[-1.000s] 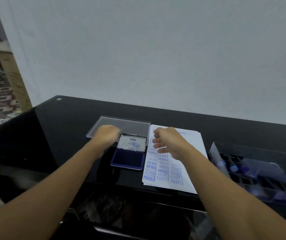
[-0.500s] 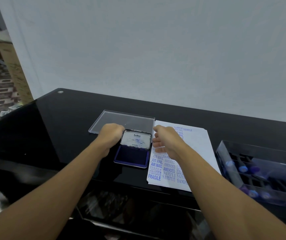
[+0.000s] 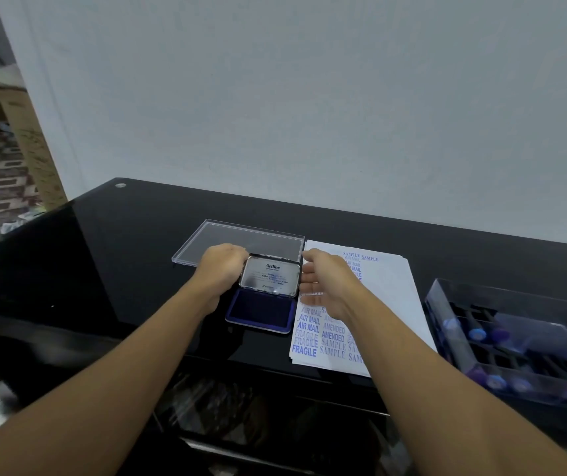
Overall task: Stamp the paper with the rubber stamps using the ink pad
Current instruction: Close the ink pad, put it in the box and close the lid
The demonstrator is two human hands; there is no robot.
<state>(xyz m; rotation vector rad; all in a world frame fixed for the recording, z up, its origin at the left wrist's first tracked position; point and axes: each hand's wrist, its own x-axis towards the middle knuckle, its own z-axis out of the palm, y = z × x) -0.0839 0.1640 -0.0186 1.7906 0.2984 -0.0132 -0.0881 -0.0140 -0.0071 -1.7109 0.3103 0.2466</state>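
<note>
Glossy black table (image 3: 110, 255); shiny metal ink pad lid (image 3: 270, 275), matt felt pad (image 3: 261, 309); clear plastic cover (image 3: 251, 237); matt paper (image 3: 390, 286); translucent plastic stamp box (image 3: 515, 304).

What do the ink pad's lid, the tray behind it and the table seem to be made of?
The lid is probably metal with a shiny finish: its printed inner face gleams silver and catches the light. The tray looks like clear hard plastic, perhaps acrylic: the dark surface shows through it and its edges glint. The table is glossy black, either glass or lacquer: it carries mirror-like reflections.
</note>
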